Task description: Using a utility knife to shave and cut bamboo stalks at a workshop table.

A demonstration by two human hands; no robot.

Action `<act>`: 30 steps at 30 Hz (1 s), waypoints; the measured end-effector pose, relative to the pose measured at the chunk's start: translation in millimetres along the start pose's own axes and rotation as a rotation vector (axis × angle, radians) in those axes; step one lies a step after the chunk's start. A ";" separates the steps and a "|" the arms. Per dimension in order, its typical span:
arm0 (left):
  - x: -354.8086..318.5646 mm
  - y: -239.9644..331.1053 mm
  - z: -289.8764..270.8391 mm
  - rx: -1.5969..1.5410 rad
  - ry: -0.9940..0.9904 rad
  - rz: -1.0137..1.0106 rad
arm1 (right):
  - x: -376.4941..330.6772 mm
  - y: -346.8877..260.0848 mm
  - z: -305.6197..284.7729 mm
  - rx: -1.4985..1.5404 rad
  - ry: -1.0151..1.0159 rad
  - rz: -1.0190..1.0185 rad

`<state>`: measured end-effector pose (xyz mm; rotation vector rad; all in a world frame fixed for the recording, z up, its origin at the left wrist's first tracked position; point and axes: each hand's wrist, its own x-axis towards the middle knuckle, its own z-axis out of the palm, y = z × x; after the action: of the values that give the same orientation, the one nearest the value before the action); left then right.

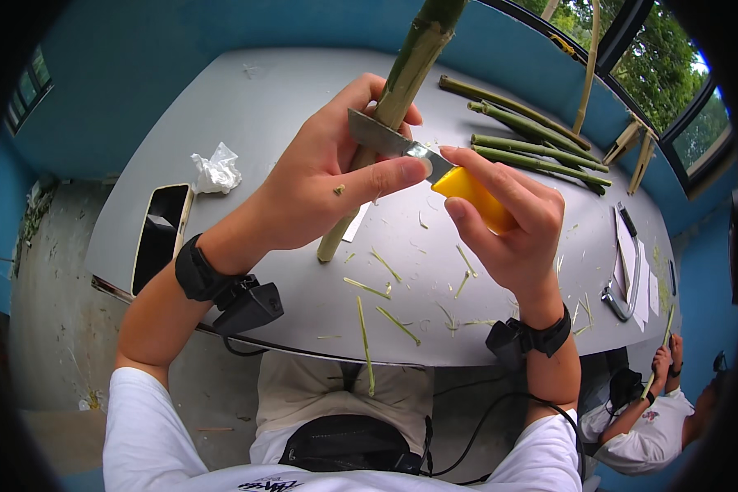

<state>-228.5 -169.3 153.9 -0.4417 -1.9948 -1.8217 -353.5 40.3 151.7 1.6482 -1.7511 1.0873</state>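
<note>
My left hand [320,168] is wrapped round a thick green bamboo stalk [410,74] that slants up and away from me. Part of its green skin is scraped off, showing pale wood. A knife [379,134] with a wide grey blade and a yellow handle [482,203] lies across the stalk. My right hand [526,215] grips that handle, its index finger stretched along the top. The tip of my left thumb rests against the blade near the handle. Thin green shavings [398,324] lie scattered on the table below my hands.
Several green bamboo stalks [541,152] lie at the table's [279,90] far right. A crumpled tissue [216,170] and a phone [162,234] are on the left. A hacksaw [619,305] lies on papers at right. Another person [648,426] sits at lower right, holding a thin stalk.
</note>
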 end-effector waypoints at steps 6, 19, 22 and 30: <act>0.8 0.1 -2.3 -0.007 -0.002 -0.005 | 0.6 -2.9 -1.6 -0.043 -0.040 0.016; 0.1 -6.4 -1.9 -0.088 -0.034 -0.028 | 0.3 -2.3 0.9 -0.040 0.005 0.010; 0.1 -4.4 -0.9 -0.057 -0.017 -0.051 | -0.2 -2.6 -1.4 -0.077 0.003 -0.001; 0.9 -6.8 -4.2 0.067 -0.003 0.016 | 0.9 -2.2 -2.8 -0.107 0.022 -0.070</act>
<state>-232.3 -174.2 148.7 -0.4391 -2.0414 -1.7404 -351.9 42.2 154.4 1.6132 -1.6945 0.9600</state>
